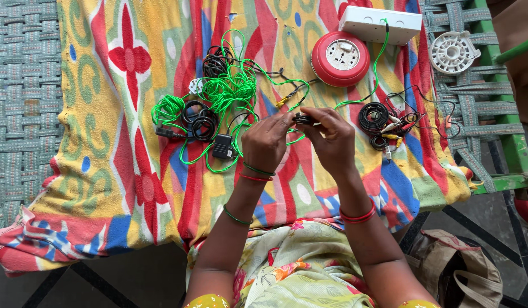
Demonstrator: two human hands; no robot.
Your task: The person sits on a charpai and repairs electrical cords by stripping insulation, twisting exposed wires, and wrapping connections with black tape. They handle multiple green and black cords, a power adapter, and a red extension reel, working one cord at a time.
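Black small connector [302,119] pinched between left hand [268,141] and right hand [331,138] fingertips, mid-fitting; next, probably careful alignment with green wire [232,88].

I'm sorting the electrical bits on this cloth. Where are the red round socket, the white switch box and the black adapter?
red round socket [340,59], head view, on its white centre face
white switch box [379,24], head view, on its top face
black adapter [222,146], head view, on its body

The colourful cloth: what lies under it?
Under the colourful cloth a woven strap cot shows at the left and right edges, with a green frame on the right. The part of the weave beneath the cloth is covered and cannot be seen.
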